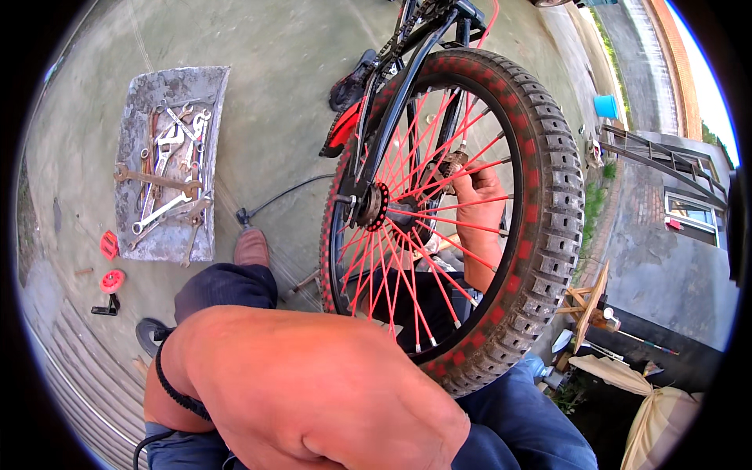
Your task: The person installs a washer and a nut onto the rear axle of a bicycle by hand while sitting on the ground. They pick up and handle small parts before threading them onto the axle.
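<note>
A bicycle wheel (540, 258) with red spokes and a knobbly black tyre stands right in front of me, joined to a black frame (403, 98). Beyond its spokes, my right hand (479, 196) has its thumb and fingers closed on a brownish metal part (451, 168). The spokes partly hide this hand. Very close to the camera is my left hand (337, 376), large and blurred, bent at a wrist with a black cord bracelet (174, 389). Its fingers are hidden, so any grip cannot be made out. The toothed hub (377, 205) sits left of my right hand.
A worn grey tray (168, 82) of several wrenches lies at left. Below it are a small red wheel (112, 281) and a red block (109, 245). A brown shoe (251, 249) and black hose (286, 190) are near the bicycle. A ladder (666, 164) stands right.
</note>
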